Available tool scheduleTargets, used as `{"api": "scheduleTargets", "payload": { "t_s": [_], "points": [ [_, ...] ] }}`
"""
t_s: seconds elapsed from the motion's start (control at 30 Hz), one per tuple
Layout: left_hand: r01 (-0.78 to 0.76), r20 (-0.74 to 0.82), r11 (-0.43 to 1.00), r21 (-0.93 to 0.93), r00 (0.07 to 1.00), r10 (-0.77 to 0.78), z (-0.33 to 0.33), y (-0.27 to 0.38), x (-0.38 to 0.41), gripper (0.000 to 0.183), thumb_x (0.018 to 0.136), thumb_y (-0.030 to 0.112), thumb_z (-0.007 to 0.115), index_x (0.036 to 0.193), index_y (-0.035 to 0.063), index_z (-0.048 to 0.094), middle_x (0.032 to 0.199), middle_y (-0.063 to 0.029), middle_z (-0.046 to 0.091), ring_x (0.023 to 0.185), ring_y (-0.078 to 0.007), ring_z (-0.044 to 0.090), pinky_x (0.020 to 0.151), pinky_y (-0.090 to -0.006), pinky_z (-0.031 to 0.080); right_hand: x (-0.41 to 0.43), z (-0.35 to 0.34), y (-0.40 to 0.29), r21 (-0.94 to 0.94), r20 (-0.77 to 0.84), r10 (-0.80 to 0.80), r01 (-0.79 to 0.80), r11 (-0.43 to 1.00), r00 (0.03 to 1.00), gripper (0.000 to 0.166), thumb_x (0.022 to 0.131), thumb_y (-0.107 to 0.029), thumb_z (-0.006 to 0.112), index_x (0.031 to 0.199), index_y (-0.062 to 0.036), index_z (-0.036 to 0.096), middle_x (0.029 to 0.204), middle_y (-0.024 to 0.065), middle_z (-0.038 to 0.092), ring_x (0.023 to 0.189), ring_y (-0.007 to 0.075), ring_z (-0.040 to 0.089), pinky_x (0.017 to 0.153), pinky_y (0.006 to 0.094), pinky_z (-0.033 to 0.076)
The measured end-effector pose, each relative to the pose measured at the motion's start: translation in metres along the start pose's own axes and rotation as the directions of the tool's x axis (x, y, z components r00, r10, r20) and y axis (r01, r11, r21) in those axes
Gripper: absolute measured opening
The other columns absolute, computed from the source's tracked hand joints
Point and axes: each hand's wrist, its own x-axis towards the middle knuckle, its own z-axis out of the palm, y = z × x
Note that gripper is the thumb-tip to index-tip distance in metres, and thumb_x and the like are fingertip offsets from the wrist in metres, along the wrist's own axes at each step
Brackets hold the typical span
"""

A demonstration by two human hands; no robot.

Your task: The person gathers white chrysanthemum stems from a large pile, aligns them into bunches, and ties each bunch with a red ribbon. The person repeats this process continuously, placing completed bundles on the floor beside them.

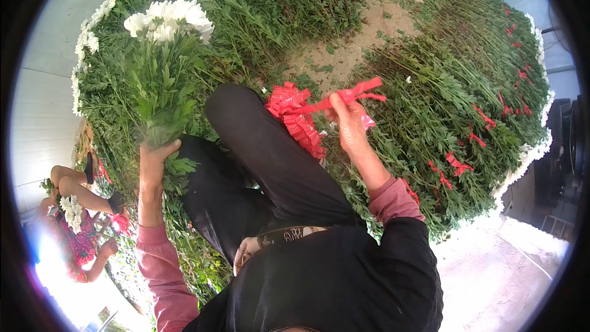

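Note:
My left hand grips the stems of a bunch of white chrysanthemums, held upright with the white blooms at the top and green leaves below. Between the thumb and fingers of my right hand is a red plastic strip, its forked loose end sticking out to the right. The strip runs left to a bundle of red plastic ties lying against my raised knee. The lower stems of the bunch are hidden by my left hand.
Cut chrysanthemum stems lie in a wide ring around me, white heads at the outer rim. On the right, bunches bear red ties. Bare brown ground shows ahead. Another person sits at the left with white flowers.

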Motion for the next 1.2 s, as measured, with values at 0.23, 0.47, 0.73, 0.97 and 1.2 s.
{"api": "scheduleTargets", "payload": {
  "t_s": [0.23,0.47,0.73,0.97,1.2],
  "points": [
    [-0.011,0.010,1.000,0.002,1.000,0.011,0.001,0.002,-0.002,0.042,0.080,0.001,0.069,0.122,-0.0051,0.064,0.117,-0.0099,0.069,0.107,-0.0189,0.063,0.098,-0.0315,0.045,0.009,-0.009,-0.009,-0.214,-0.106,-0.096,0.071,0.974,0.990,0.037,0.103,-0.038,0.056,0.090,-0.0047,0.065,0.072,0.0035,0.067,0.060,0.0077,0.057,0.054,0.0234,0.043],
    [-0.005,0.002,1.000,0.018,1.000,0.005,-0.004,-0.006,0.001,0.034,0.082,0.001,0.071,0.115,-0.0034,0.067,0.108,-0.0071,0.071,0.098,-0.0167,0.065,0.091,-0.0307,0.048,0.025,-0.036,-0.026,-0.166,-0.131,-0.171,0.149,0.975,0.976,0.035,0.103,-0.036,0.056,0.102,-0.0034,0.069,0.068,-0.0004,0.061,0.056,0.0071,0.053,0.050,0.0237,0.041],
    [0.010,-0.023,0.999,0.052,1.000,-0.008,-0.012,-0.015,0.010,0.035,0.080,0.001,0.073,0.115,-0.0035,0.067,0.106,-0.0068,0.071,0.094,-0.0157,0.066,0.087,-0.0292,0.051,0.047,-0.078,0.020,-0.491,0.266,0.147,0.003,0.871,0.953,0.053,0.100,-0.042,0.056,0.139,-0.0067,0.054,0.117,0.0033,0.071,0.068,0.0110,0.061,0.062,0.0271,0.053],
    [0.021,-0.076,0.994,0.106,0.997,-0.013,-0.008,-0.013,0.009,0.038,0.079,0.000,0.074,0.116,-0.0022,0.067,0.106,-0.0063,0.070,0.095,-0.0152,0.065,0.089,-0.0295,0.050,0.006,-0.085,0.099,-0.581,0.409,0.479,-0.184,0.793,0.777,0.045,0.094,-0.025,0.070,0.131,-0.0020,0.060,0.109,0.0068,0.069,0.075,0.0114,0.066,0.066,0.0266,0.054],
    [0.021,-0.043,0.997,0.076,0.999,-0.017,-0.007,-0.012,0.007,0.039,0.079,0.000,0.072,0.118,-0.0028,0.066,0.107,-0.0065,0.070,0.096,-0.0159,0.065,0.090,-0.0306,0.049,-0.005,-0.046,0.047,-0.303,0.348,0.209,-0.101,0.948,0.914,0.046,0.090,-0.023,0.073,0.131,-0.0054,0.060,0.107,0.0037,0.068,0.087,0.0106,0.065,0.075,0.0270,0.052]
  ]
}}
